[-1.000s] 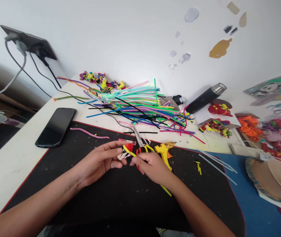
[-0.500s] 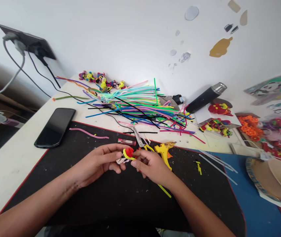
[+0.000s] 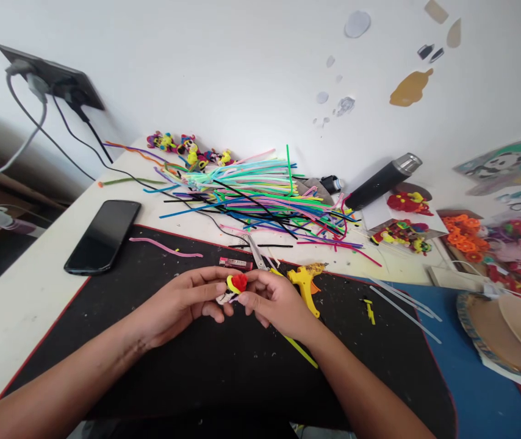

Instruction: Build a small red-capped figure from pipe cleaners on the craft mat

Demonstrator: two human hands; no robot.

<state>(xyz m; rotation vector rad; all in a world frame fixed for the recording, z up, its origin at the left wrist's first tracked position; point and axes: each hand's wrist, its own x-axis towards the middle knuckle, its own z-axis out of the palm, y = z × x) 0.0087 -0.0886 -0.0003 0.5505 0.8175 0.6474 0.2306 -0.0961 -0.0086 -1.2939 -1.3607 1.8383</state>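
Observation:
Between my hands, above the black mat, is a small pipe-cleaner figure (image 3: 239, 282) with a fuzzy red top, a yellow band and a white lower part. My left hand (image 3: 196, 296) pinches its left side between thumb and fingers. At its right, my right hand (image 3: 272, 302) is closed on a yellow pipe cleaner (image 3: 301, 352), whose free end sticks out below that hand over the mat. The band's right end is hidden by my right fingers. Just beyond my hands lie scissors (image 3: 257, 253), a red lighter-like stick (image 3: 235, 263) and a yellow glue gun (image 3: 305, 283).
A heap of coloured pipe cleaners (image 3: 246, 195) spreads along the wall side. A phone (image 3: 103, 236) lies at left. Finished figures (image 3: 402, 235) and a black thermos (image 3: 379, 183) are at right, with clear glue sticks (image 3: 404, 311) near the mat's right edge (image 3: 438, 372).
My right hand has moved slightly left, closer to the figure. The yellow strand near the figure is now covered by my right fingers. My left hand keeps its hold.

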